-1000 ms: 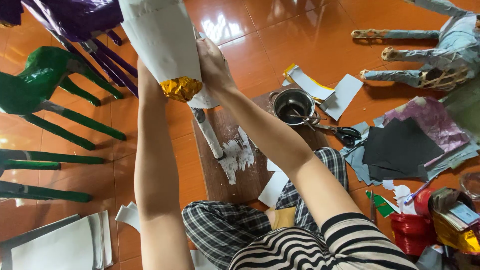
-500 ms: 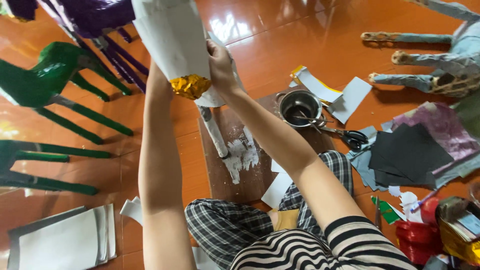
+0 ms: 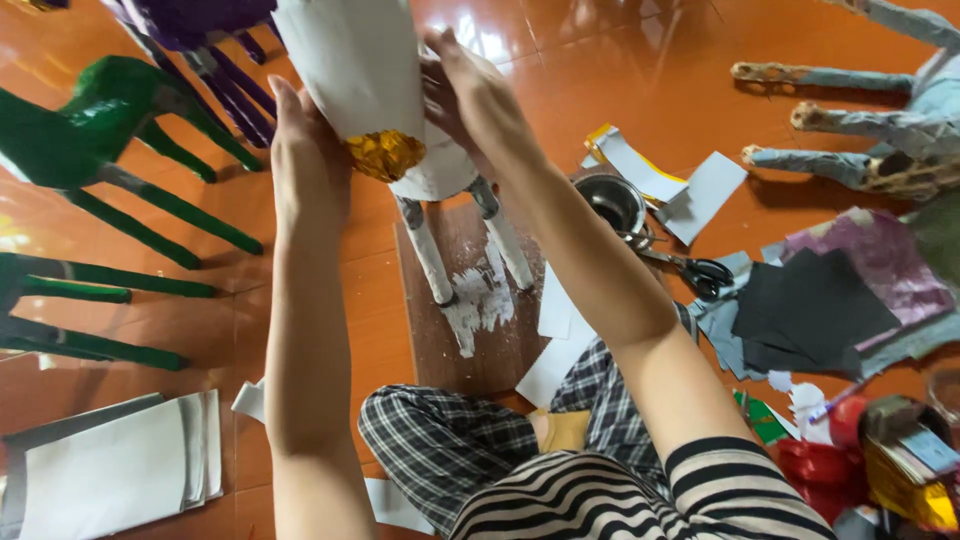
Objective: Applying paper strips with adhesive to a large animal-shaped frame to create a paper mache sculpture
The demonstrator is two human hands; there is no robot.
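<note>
Both palms, left hand (image 3: pixel 310 160) and right hand (image 3: pixel 480 95), press flat against the white paper-covered animal figure (image 3: pixel 365 65); its thin legs on the brown wooden board (image 3: pixel 470 340) could buckle under sideways pressure

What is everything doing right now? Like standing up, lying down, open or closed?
white paper animal: upright on the board, held on both sides
left hand: flat against the animal's side
right hand: pressed on its other side
wooden board: flat on the floor, smeared white
green animal: lying on its side
metal cup: upright, open top
scissors: lying on the floor, blades hard to tell
grey animal: lying on its side
</note>
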